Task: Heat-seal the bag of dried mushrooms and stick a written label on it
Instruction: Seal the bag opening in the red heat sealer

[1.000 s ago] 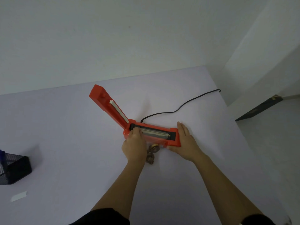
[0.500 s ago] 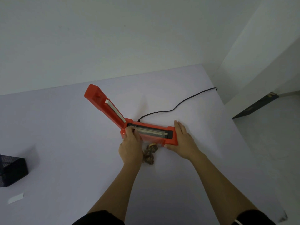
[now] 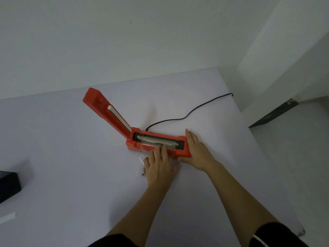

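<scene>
The left hand (image 3: 160, 164) has shifted from the left end of the sealer's base toward its middle, and now lies flat, fingers straight and close together, pressing on the clear bag (image 3: 142, 152). Its fingertips (image 3: 161, 148) reach the front edge of the red heat sealer (image 3: 131, 143), just left of frame centre.

The bag's open end rests across the pale sealing strip (image 3: 156, 140) in the base. The rest of it lies on the counter (image 3: 71, 157) under the palm, so the mushrooms are mostly hidden (one brown piece (image 3: 143, 173) shows at the hand's left edge).

The right hand (image 3: 195, 152) is flat against the right end of the base, fingers extended, thumb at the front corner.

The sealer's lid (image 3: 106, 107) stands raised, angled to the upper left. A black cord (image 3: 187, 117) runs from the back of the base to the counter's far right edge.

At the left frame edge sits a black box (image 3: 8, 186). Below it, apart, lies a white paper slip (image 3: 7, 217).
</scene>
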Demonstrator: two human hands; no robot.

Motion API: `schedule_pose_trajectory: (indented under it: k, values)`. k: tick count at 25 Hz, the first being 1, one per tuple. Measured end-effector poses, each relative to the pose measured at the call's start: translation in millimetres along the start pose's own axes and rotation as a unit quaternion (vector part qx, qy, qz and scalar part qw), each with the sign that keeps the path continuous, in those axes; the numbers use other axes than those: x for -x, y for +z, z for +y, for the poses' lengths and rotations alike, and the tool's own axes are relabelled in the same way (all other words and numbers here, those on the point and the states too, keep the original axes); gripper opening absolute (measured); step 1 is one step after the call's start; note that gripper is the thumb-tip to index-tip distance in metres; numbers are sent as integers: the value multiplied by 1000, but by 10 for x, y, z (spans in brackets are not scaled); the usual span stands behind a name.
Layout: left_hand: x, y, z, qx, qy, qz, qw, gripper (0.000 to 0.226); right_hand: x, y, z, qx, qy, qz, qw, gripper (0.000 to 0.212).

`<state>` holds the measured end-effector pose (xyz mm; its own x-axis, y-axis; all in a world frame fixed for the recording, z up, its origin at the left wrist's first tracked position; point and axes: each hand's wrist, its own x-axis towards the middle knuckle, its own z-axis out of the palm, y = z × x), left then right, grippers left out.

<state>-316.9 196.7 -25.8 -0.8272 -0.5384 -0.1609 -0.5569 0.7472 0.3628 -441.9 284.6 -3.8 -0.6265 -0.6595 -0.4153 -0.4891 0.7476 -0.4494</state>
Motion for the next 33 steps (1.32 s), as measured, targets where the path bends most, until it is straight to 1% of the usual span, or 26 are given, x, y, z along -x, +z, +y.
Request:
schedule_pose_trajectory:
  k: [1,3,5,8,9,12,14,15,17,19,21,23,27,29,33]
  values:
    - [-11,29,3,-22,-7,-25,999,70,-6,-3,9,9,-1,-3,1000,108]
    - [-15,71,9,-52,-17,-39,998,78,-15,-5,12,22,-3,-6,1000,108]
    - [0,70,35,-67,-13,-29,997,72,-14,7,6,35,-3,-5,999,107]
    - [60,73,35,-86,14,8,996,54,-6,28,15,41,-5,2,999,106]
    - [61,82,20,-90,16,10,996,53,-4,31,19,38,-7,4,999,106]
    - [34,62,12,-75,28,-33,996,52,-1,32,20,37,-11,9,999,106]
    - [10,17,54,-64,19,-89,994,51,4,31,12,42,-10,11,999,106]
    - [-3,-5,82,-59,10,-98,993,52,4,31,8,43,-8,11,999,106]
    - [-10,-103,134,-23,-5,-63,998,52,1,36,5,45,-6,11,999,106]
    - [-22,-231,190,11,-12,-60,998,49,-4,34,6,45,-5,9,999,107]
    - [-51,-314,208,22,-31,-81,996,50,-11,31,5,44,-3,9,999,108]
    - [-89,-383,199,18,-21,-78,997,50,-16,30,5,45,-3,7,999,108]
    - [-157,-413,152,34,-5,-115,993,44,-13,33,17,47,-5,10,999,108]
    - [-180,-450,142,44,-3,-120,992,40,-16,33,21,47,-7,9,999,108]
    - [-199,-567,130,90,-23,-64,994,29,-20,43,43,45,-12,7,999,109]
